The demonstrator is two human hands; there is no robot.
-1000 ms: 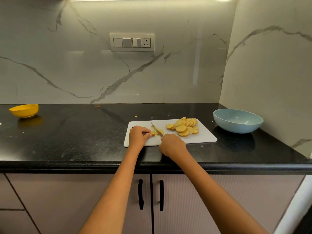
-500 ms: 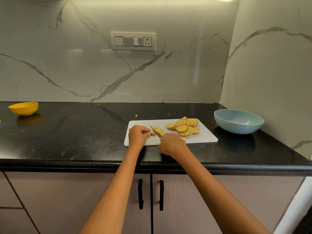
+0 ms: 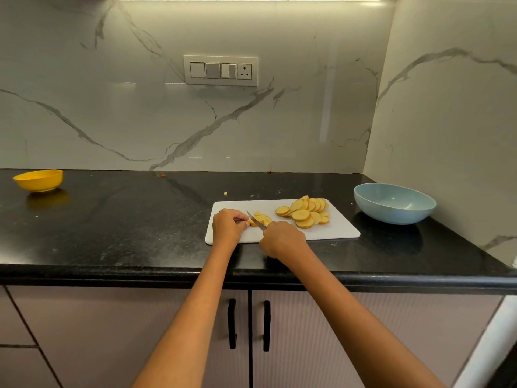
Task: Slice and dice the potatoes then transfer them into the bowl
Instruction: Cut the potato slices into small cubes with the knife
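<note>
A white cutting board (image 3: 340,232) lies on the black counter. A pile of round potato slices (image 3: 305,211) sits on its right half. A small stack of slices (image 3: 261,218) lies near the board's left side. My left hand (image 3: 228,226) pinches this stack at its left end with curled fingers. My right hand (image 3: 281,239) grips a knife (image 3: 256,219) whose blade angles across the stack. The knife handle is hidden in my fist. A light blue bowl (image 3: 394,203) stands empty to the right of the board.
A yellow bowl (image 3: 39,180) sits far left on the counter (image 3: 126,225). A tiny potato scrap (image 3: 225,193) lies behind the board. Marble walls close the back and right. Cabinet doors with black handles (image 3: 232,323) are below the counter edge.
The knife blade has shifted slightly left along the small stack, and cut pieces lie to its right. Both hands stay in place on the board.
</note>
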